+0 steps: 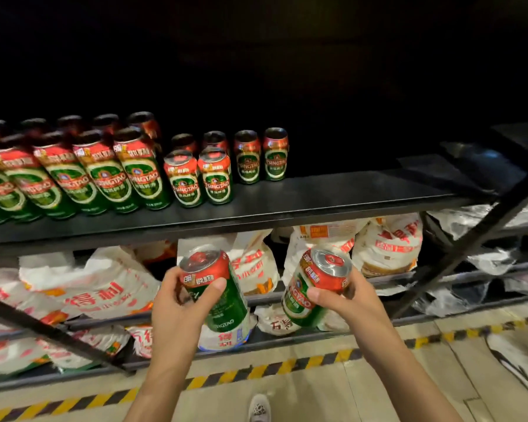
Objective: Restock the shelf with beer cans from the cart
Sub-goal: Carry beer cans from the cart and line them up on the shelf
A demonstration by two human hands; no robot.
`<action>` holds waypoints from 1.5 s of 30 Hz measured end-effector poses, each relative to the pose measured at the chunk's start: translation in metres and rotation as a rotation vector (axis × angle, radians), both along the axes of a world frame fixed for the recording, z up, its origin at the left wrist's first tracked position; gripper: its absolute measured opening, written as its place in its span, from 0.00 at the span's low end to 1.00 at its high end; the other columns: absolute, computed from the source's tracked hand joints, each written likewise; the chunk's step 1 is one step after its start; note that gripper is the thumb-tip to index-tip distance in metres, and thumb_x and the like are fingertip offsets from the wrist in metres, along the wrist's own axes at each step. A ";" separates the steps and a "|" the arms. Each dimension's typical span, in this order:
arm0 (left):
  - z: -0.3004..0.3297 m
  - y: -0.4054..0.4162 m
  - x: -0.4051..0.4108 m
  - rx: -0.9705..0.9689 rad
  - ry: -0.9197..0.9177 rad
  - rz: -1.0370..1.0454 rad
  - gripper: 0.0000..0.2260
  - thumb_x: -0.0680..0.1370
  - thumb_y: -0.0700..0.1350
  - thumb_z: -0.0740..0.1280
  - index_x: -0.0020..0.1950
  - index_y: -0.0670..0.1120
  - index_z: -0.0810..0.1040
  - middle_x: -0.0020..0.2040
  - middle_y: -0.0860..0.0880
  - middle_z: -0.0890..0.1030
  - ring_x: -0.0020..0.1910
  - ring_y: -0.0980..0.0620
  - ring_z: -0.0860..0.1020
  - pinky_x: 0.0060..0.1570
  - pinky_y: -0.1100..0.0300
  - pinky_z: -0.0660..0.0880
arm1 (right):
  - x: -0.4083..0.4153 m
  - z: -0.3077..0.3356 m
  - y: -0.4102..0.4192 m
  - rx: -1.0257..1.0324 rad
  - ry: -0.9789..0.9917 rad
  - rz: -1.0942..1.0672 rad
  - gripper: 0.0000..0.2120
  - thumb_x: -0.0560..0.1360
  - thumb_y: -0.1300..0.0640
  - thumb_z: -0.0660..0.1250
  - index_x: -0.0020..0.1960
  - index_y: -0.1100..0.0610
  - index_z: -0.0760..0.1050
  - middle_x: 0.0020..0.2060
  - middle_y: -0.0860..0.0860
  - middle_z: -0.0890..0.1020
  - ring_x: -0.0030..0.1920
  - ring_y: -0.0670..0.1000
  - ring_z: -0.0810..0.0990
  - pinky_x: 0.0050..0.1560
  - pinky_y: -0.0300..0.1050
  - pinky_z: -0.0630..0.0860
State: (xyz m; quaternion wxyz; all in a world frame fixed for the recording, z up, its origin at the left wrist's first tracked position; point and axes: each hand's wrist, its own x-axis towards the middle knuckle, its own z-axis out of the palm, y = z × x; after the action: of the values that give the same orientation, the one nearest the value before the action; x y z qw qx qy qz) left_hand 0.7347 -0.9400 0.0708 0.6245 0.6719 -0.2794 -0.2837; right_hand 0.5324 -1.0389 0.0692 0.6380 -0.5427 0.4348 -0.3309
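Our left grip (183, 295) holds one short can (217, 287) around its upper body, thumb across the red band, and our right grip (345, 295) wraps a second short can (313, 284) the same way — both full, neither spare. Each can's long axis leans: the left one tips its top up and slightly left, the right one tips its top up and to the right, so both want righting before they stand.

The shelf board (348, 190) lies above and beyond both grips, its front edge between us and the stock. Up and left of the left grip stand the short cans already placed (215, 178), with two more set further back (261, 156); the tall cans (104, 175) fill the far left. The bare stretch of board sits up and ahead of the right grip, so we judge that hand the nearer to the open spot.

Below the board, behind both grips, lie white printed bags (387, 242). A slanted black brace (470, 242) runs to the right of the right grip — we should keep clear of it.
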 end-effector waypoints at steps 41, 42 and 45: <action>-0.003 -0.217 0.042 0.146 -0.192 0.046 0.31 0.63 0.55 0.77 0.65 0.56 0.73 0.58 0.57 0.79 0.59 0.58 0.76 0.61 0.54 0.74 | 0.099 -0.009 -0.236 -0.302 0.101 0.155 0.32 0.65 0.56 0.78 0.66 0.47 0.69 0.59 0.46 0.77 0.58 0.43 0.76 0.53 0.36 0.75; -0.003 -0.218 0.042 0.147 -0.194 0.049 0.31 0.64 0.54 0.77 0.66 0.56 0.73 0.58 0.57 0.79 0.59 0.57 0.75 0.61 0.54 0.74 | 0.100 -0.010 -0.237 -0.303 0.100 0.159 0.32 0.65 0.56 0.77 0.66 0.47 0.69 0.59 0.46 0.77 0.58 0.43 0.76 0.51 0.35 0.75; -0.003 -0.223 0.041 0.146 -0.194 0.044 0.31 0.66 0.52 0.77 0.66 0.55 0.72 0.59 0.57 0.78 0.59 0.57 0.74 0.62 0.55 0.73 | 0.103 -0.015 -0.242 -0.307 0.100 0.171 0.33 0.66 0.57 0.77 0.67 0.48 0.68 0.60 0.46 0.77 0.57 0.43 0.76 0.50 0.34 0.75</action>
State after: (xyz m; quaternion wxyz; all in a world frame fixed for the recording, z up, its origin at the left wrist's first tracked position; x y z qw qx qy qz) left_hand 0.7757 -1.1632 0.0673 0.5498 0.7459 -0.3024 -0.2233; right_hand 0.6351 -1.2805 0.0538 0.5510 -0.6844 0.3628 -0.3105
